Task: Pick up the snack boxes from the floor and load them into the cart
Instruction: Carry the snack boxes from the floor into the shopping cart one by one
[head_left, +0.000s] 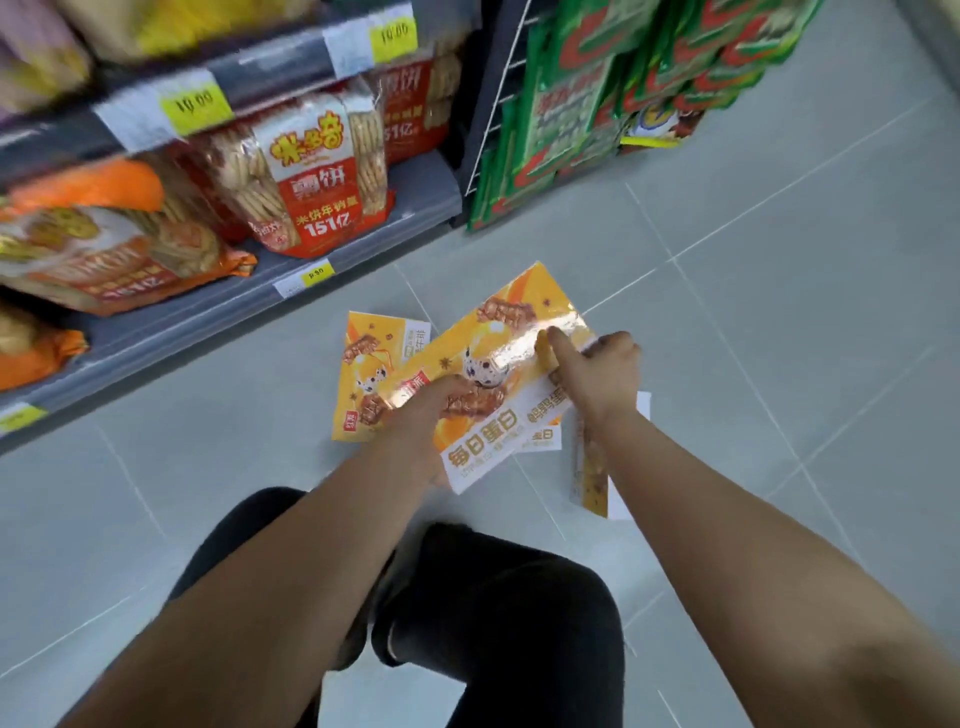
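A flat yellow-and-white snack box (511, 332) printed with egg and meat pictures is raised at a tilt over the grey tile floor. My left hand (423, 410) grips its near left edge. My right hand (602, 371) holds its right edge, thumb laid across the glossy top. A second matching box (371, 345) lies flat on the floor under and to the left of it. A third box (589, 470) stands on its edge below my right wrist, partly hidden. No cart is in view.
A grey shelf unit (332, 260) on the left carries bags of rice crackers (306, 171) with yellow price tags. A rack of green snack packets (597, 98) hangs at the back. My knees in black trousers (498, 613) are bent below. Bare tile floor (779, 291) stretches to the right.
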